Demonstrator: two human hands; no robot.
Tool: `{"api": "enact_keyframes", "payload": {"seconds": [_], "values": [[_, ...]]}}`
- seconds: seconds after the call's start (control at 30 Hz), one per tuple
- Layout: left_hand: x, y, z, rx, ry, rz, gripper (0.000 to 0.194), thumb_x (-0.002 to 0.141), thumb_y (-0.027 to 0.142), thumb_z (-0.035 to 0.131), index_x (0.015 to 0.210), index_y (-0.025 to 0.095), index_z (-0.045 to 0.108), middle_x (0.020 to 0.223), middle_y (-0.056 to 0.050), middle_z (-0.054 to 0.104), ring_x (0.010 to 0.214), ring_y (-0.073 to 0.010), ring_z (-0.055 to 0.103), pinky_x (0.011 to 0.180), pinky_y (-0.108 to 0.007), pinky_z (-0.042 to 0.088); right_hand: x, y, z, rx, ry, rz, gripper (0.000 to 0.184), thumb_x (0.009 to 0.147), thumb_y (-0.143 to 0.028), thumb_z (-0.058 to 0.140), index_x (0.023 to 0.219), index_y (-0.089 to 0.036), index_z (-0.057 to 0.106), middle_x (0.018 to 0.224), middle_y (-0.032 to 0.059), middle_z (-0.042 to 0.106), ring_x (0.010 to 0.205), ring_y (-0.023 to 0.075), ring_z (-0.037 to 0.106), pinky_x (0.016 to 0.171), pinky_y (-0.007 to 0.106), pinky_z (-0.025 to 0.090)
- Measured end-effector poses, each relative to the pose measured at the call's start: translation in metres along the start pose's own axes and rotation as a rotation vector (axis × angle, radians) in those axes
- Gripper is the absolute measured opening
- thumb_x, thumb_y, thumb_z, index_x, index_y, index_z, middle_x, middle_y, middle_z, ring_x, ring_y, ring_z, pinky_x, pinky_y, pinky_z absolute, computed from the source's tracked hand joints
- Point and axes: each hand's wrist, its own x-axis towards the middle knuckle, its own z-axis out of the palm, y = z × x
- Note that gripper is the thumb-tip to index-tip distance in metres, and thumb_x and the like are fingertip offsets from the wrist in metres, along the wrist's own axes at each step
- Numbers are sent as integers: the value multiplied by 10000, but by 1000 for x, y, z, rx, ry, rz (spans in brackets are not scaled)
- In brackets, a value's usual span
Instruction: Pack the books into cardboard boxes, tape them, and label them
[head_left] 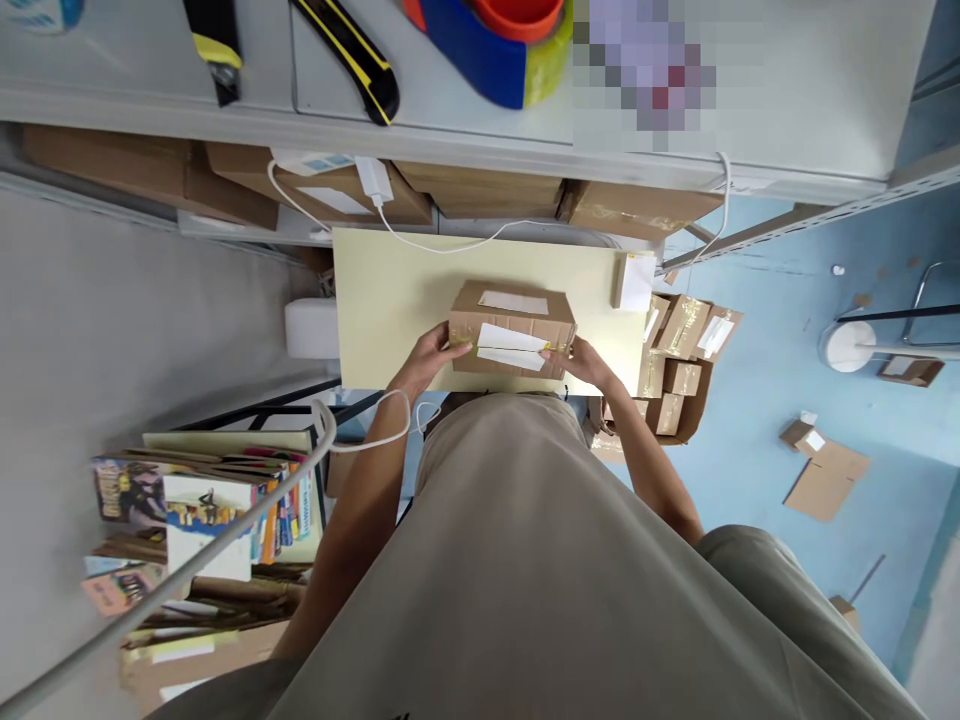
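A brown cardboard box with white paper labels rests on the cream tabletop, near its front edge. My left hand grips the box's left end, thumb on the side facing me. At the right end, my right hand holds the box the same way, its fingertips near a white label. Another white label lies on the box's far face. The undersides of both hands' grips are partly hidden by the box.
A shelf above holds a box cutter and a tape dispenser. A white cable runs across the table's back. A small white box stands at the right. Parcels lie right; books stand left.
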Motion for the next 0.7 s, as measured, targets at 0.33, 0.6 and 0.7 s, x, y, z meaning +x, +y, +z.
{"api": "enact_keyframes", "payload": {"seconds": [0.33, 0.6, 0.7], "values": [[33, -32, 40, 312, 162, -69, 807, 727, 164, 773, 1528, 110, 695, 1442, -195, 817, 1247, -322, 820, 1191, -510, 634, 32, 48, -1, -337, 17, -78, 1178, 880, -261, 854, 1875, -168, 230, 1916, 225, 347, 1659, 451, 548, 1314, 682, 542], [30, -13, 46, 489, 582, 120, 671, 944, 232, 611, 1611, 168, 648, 1666, -226, 669, 1507, -370, 699, 1295, -581, 557, 47, 90, -75, -471, 107, -176, 821, 1054, -187, 569, 1833, -104, 321, 1807, 267, 524, 1731, 418, 457, 1373, 738, 458], [35, 13, 88, 553, 479, 268, 600, 1025, 300, 624, 1619, 219, 642, 1669, -176, 671, 1569, -350, 644, 1345, -542, 518, 95, 103, -116, -465, 189, -218, 692, 1094, -241, 520, 1773, -141, 436, 1881, 233, 419, 1756, 431, 398, 1376, 777, 426]]}}
